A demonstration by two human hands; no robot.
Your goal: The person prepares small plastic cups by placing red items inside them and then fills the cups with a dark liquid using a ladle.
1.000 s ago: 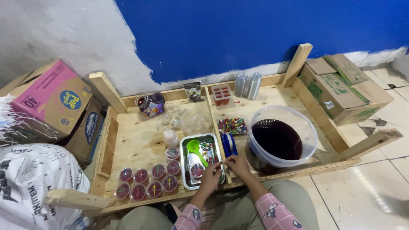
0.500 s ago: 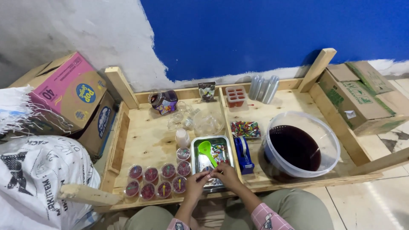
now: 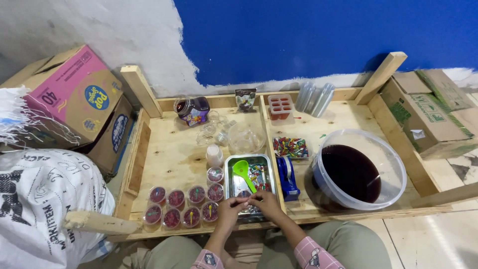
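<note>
My left hand (image 3: 230,208) and my right hand (image 3: 265,203) meet fingertip to fingertip over the near end of a metal tray (image 3: 229,172). The fingers pinch something small between them; what it is cannot be made out. A green spoon (image 3: 243,172) and several small colourful pieces lie in the tray. To the left of my hands stand several small sealed cups (image 3: 181,204) filled with red jelly. A blue tape dispenser (image 3: 287,177) lies just right of the tray.
A large clear tub of dark red liquid (image 3: 356,170) fills the right of the wooden tray table (image 3: 169,154). Farther back: a packet of colourful sticks (image 3: 291,147), a clear bowl (image 3: 245,138), a jar (image 3: 191,110), a red mould (image 3: 280,106). Cardboard boxes (image 3: 74,97) and a white sack (image 3: 47,199) sit left.
The camera view has shifted left and closer. My hands have come together over the near end of the metal tray.
</note>
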